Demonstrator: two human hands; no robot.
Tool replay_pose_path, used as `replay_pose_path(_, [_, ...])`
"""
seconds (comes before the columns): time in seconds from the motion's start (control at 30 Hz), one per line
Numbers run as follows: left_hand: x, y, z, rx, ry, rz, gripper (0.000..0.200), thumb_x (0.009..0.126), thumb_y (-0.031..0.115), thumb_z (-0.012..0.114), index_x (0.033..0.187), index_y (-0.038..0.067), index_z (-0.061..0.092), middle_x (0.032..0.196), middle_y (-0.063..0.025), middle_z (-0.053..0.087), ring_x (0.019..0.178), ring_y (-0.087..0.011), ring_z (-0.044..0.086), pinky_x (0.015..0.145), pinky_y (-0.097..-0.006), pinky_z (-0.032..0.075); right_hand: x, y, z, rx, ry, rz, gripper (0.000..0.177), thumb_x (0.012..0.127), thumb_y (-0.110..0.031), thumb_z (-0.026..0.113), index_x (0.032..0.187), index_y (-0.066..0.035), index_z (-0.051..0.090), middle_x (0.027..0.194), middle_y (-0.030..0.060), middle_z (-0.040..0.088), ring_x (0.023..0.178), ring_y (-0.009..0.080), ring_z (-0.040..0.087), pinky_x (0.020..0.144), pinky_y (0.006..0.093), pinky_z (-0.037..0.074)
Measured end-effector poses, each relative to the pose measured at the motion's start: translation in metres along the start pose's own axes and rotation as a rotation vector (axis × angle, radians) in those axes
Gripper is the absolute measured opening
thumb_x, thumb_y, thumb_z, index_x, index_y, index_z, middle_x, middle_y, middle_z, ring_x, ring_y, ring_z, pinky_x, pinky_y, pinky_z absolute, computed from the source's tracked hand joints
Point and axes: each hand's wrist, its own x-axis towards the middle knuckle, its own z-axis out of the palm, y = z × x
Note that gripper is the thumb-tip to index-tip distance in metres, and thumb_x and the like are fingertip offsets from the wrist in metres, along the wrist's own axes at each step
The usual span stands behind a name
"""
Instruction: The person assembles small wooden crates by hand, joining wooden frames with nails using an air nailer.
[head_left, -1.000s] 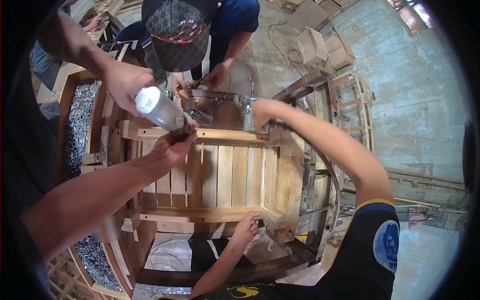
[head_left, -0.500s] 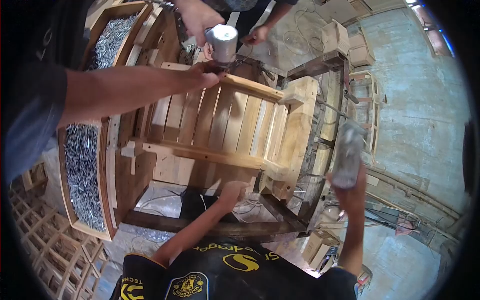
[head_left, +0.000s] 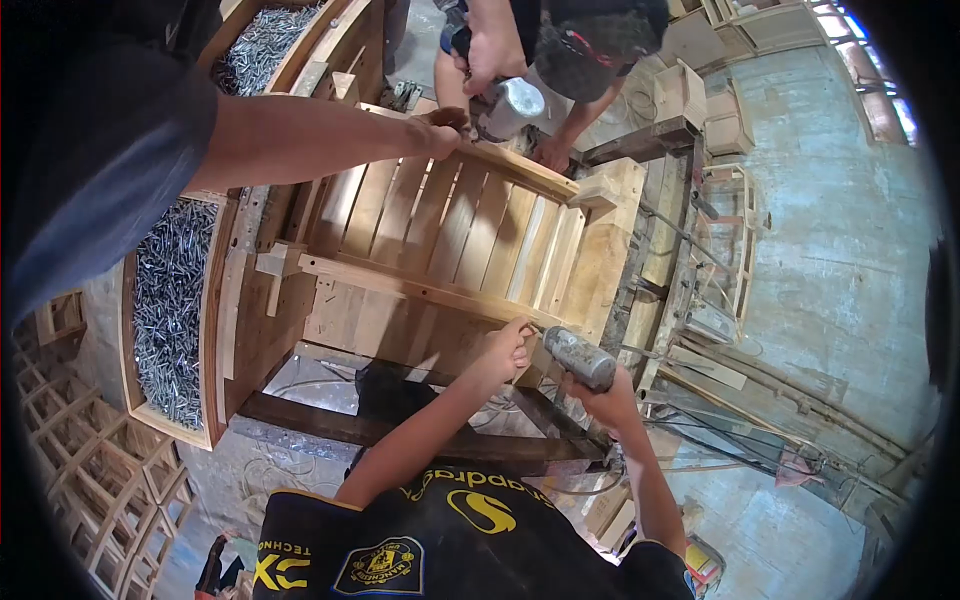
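My left hand is closed in a pinch at the near rail's right end, close to the driver's tip. Whatever it pinches is too small to make out. My right hand grips a silver, pistol-grip power driver, its nose pointing left toward my left fingers and the rail corner. In front of me lies a wooden slatted frame, with long rails and a wide end board on the right.
From the left reaches a co-worker's arm, its hand at the far rail. Across the frame, a person in a cap holds another driver. Wooden bins of metal fasteners stand left. A dark metal stand supports the frame.
My right hand has brought the driver leftward to the rail corner. My left hand has moved up and right to the same corner. The person opposite has leaned in, tilting their driver.
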Motion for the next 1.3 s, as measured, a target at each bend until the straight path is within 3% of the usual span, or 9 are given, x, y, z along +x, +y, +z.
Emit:
replay_pose_path(0.2, [0.001,0.007,0.000,-0.022,-0.042,-0.051,0.024,0.088,0.028,0.066,0.080,0.009,0.055,0.049,0.0075,0.030,0.037,-0.0074,0.025,0.038,-0.0262,0.018,0.011,0.000,-0.004,-0.100,-0.013,-0.014,0.033,0.065,-0.016,0.078,0.092,0.000,0.067,0.080,0.0153,0.069,0.074,0.0262,0.067,0.071,0.0353,0.051])
replay_pose_path(0.4, [0.017,0.007,-0.006,-0.020,-0.050,-0.094,0.022,0.090,0.025,0.065,0.078,0.010,0.052,0.049,0.0071,0.031,0.036,-0.0066,0.024,0.037,-0.0248,0.017,0.018,-0.005,-0.005,-0.316,-0.060,-0.093,0.030,0.066,-0.019,0.075,0.090,-0.002,0.068,0.081,0.0183,0.068,0.078,0.0363,0.066,0.071,0.0389,0.051])
replay_pose_path(0.6, [0.019,0.007,-0.007,-0.002,-0.081,-0.080,0.019,0.093,0.025,0.059,0.080,0.011,0.053,0.049,0.0085,0.030,0.036,-0.0059,0.024,0.037,-0.0238,0.018,0.014,-0.012,-0.012,-0.293,-0.048,-0.212,0.034,0.066,-0.020,0.077,0.093,-0.003,0.067,0.083,0.0192,0.067,0.079,0.0367,0.065,0.071,0.0385,0.052])
replay_pose_path(0.7, [0.013,0.010,-0.004,0.023,-0.061,-0.092,0.016,0.093,0.024,0.057,0.086,0.010,0.053,0.049,0.0086,0.030,0.036,-0.0056,0.024,0.037,-0.0232,0.019,0.016,-0.006,-0.015,-0.251,-0.078,-0.183,0.035,0.067,-0.017,0.078,0.098,-0.003,0.068,0.085,0.0166,0.070,0.078,0.0309,0.068,0.073,0.0361,0.052])
replay_pose_path(0.8, [0.014,0.010,-0.005,0.030,-0.097,-0.105,0.015,0.093,0.024,0.056,0.091,0.009,0.053,0.048,0.0094,0.027,0.037,-0.0054,0.024,0.037,-0.0231,0.019,0.017,-0.009,-0.015,-0.093,-0.110,0.005,0.038,0.069,-0.014,0.078,0.104,-0.002,0.067,0.091,0.0116,0.071,0.082,0.0207,0.068,0.075,0.0334,0.052])
replay_pose_path(0.9, [0.022,0.006,-0.010,0.016,-0.156,-0.076,0.016,0.094,0.025,0.053,0.093,0.009,0.053,0.051,0.0090,0.033,0.038,-0.0049,0.026,0.038,-0.0221,0.020,0.019,-0.011,-0.016,-0.005,-0.140,0.003,0.041,0.071,-0.012,0.077,0.109,-0.001,0.066,0.096,0.0084,0.071,0.087,0.0136,0.065,0.077,0.0307,0.050])
replay_pose_path(1.1, [0.004,0.006,-0.024,0.155,-0.217,0.023,0.022,0.094,0.024,0.047,0.083,0.007,0.057,0.068,0.0022,0.048,0.041,-0.0062,0.032,0.039,-0.0254,0.026,0.025,-0.016,-0.018,-0.024,-0.126,0.137,0.037,0.072,-0.011,0.074,0.106,0.000,0.066,0.095,0.0104,0.070,0.087,0.0150,0.065,0.079,0.0296,0.050])
replay_pose_path(1.2, [-0.045,0.016,-0.029,0.260,-0.082,0.059,0.026,0.089,0.023,0.050,0.075,0.004,0.062,0.054,0.0038,0.042,0.043,-0.0092,0.038,0.041,-0.0281,0.028,0.032,-0.020,-0.022,-0.039,-0.165,0.146,0.036,0.071,-0.011,0.074,0.104,-0.001,0.066,0.094,0.0107,0.070,0.087,0.0175,0.066,0.078,0.0304,0.050])
replay_pose_path(1.3, [-0.062,0.018,-0.076,0.534,-0.256,0.213,0.027,0.096,0.025,0.047,0.089,0.005,0.064,0.069,0.0022,0.052,0.054,-0.0098,0.046,0.052,-0.0272,0.038,0.039,-0.010,-0.023,-0.082,-0.138,0.108,0.034,0.070,-0.012,0.074,0.102,-0.001,0.067,0.092,0.0110,0.070,0.086,0.0186,0.067,0.077,0.0310,0.050])
